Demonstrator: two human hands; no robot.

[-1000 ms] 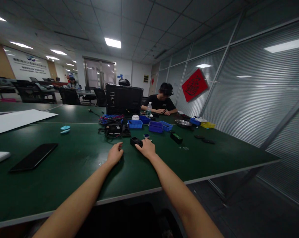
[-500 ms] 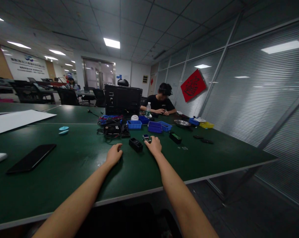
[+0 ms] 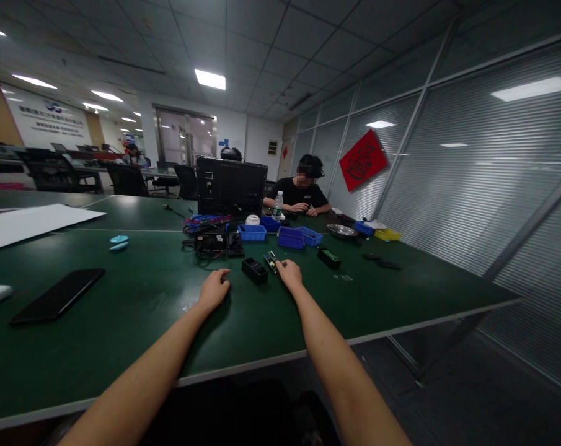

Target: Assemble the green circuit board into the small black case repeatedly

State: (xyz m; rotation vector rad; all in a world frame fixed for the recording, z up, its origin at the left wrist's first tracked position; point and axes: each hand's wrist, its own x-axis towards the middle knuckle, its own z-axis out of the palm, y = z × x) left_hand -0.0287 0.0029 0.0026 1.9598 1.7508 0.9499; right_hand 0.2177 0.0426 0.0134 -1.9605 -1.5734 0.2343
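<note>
My right hand (image 3: pixel 290 273) grips the near right edge of a small circuit board (image 3: pixel 271 261) and tilts it, so that its component side shows. Just left of the board a black plastic case (image 3: pixel 255 270) lies on the green table (image 3: pixel 159 353). My left hand (image 3: pixel 214 288) rests on the tabletop, left of that case. Its thumb and forefinger are apart and nothing shows between them; its other fingers are partly hidden. To the right of my right hand sits another black case (image 3: pixel 329 257) with a green board in its top.
Blue bins (image 3: pixel 291 238), a baseball (image 3: pixel 252 220), a cable-strewn power adapter (image 3: pixel 210 242) and a monitor (image 3: pixel 231 186) stand farther back. A co-worker (image 3: pixel 301 192) sits across, behind a water bottle (image 3: pixel 278 205). A phone (image 3: pixel 59 295) lies left; a metal bowl (image 3: pixel 342 231) is at right.
My right hand has turned the circuit board and shifted it slightly left, so more of its face shows. My left hand has stayed in place.
</note>
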